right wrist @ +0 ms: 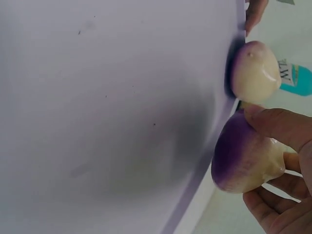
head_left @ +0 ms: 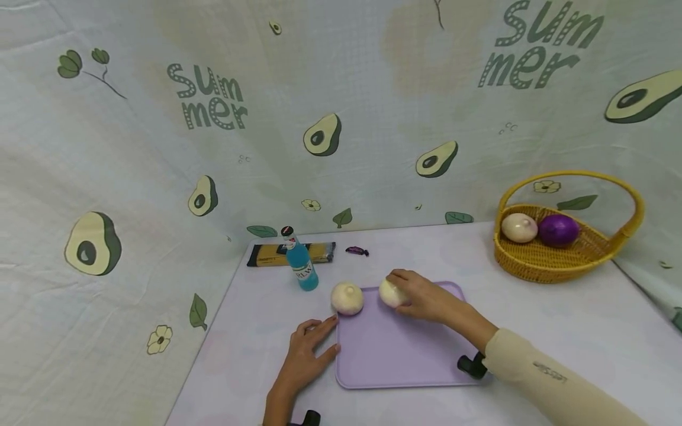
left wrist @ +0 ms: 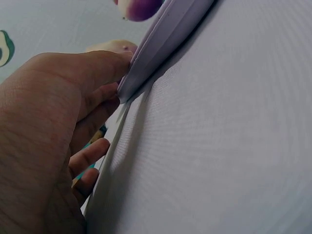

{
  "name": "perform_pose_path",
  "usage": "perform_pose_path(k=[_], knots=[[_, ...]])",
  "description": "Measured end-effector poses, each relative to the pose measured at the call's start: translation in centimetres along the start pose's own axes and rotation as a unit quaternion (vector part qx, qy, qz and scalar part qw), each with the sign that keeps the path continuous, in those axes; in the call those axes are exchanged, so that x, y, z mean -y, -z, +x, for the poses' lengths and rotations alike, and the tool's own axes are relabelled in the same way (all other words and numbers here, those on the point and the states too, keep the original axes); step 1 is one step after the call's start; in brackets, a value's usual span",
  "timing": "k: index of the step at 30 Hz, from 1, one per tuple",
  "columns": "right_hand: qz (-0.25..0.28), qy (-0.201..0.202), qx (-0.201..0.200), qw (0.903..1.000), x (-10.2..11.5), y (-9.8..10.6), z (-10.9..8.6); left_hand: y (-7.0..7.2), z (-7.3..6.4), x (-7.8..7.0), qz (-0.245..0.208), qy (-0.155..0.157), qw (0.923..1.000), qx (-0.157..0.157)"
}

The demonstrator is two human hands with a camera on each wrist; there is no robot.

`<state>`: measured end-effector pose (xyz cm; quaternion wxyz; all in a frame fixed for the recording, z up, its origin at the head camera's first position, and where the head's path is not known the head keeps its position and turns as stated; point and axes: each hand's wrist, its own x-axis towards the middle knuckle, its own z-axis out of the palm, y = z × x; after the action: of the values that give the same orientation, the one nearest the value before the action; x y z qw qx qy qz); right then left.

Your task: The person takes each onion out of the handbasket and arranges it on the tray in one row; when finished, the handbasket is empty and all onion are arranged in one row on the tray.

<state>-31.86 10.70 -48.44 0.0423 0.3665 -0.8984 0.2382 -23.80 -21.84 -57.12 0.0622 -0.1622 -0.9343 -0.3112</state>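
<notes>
My right hand (head_left: 421, 296) grips a white-and-purple turnip (right wrist: 246, 156) between thumb and fingers, over the back edge of a lilac tray (head_left: 399, 355). In the right wrist view, its purple side faces the tray. A second turnip (head_left: 347, 298) sits at the tray's back left corner, left of the held one. My left hand (head_left: 307, 358) lies beside the tray's left edge, thumb and forefinger touching the rim (left wrist: 146, 53). Its other fingers (left wrist: 90, 158) are loosely spread outside the tray.
Behind the tray stand a blue bottle (head_left: 302, 266), a yellow-and-black packet (head_left: 269, 255) and a small purple wrapped candy (head_left: 357, 251). At the back right, a wicker basket (head_left: 549, 272) holds a whitish turnip (head_left: 519, 228) and a purple round vegetable (head_left: 558, 230). A printed cloth hangs behind.
</notes>
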Motion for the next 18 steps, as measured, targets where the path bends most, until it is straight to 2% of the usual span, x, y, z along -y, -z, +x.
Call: perform_pose_path(k=[12,18], knots=[[0.005,-0.021,0.020,0.9996,0.1,-1.4,0.7,-0.1,0.1,-0.1,0.001,-0.002,1.0000,0.000],[-0.004,-0.006,0.018,0.9998,0.2,-1.7,0.9,-0.2,0.1,0.2,0.001,0.001,1.0000,0.000]])
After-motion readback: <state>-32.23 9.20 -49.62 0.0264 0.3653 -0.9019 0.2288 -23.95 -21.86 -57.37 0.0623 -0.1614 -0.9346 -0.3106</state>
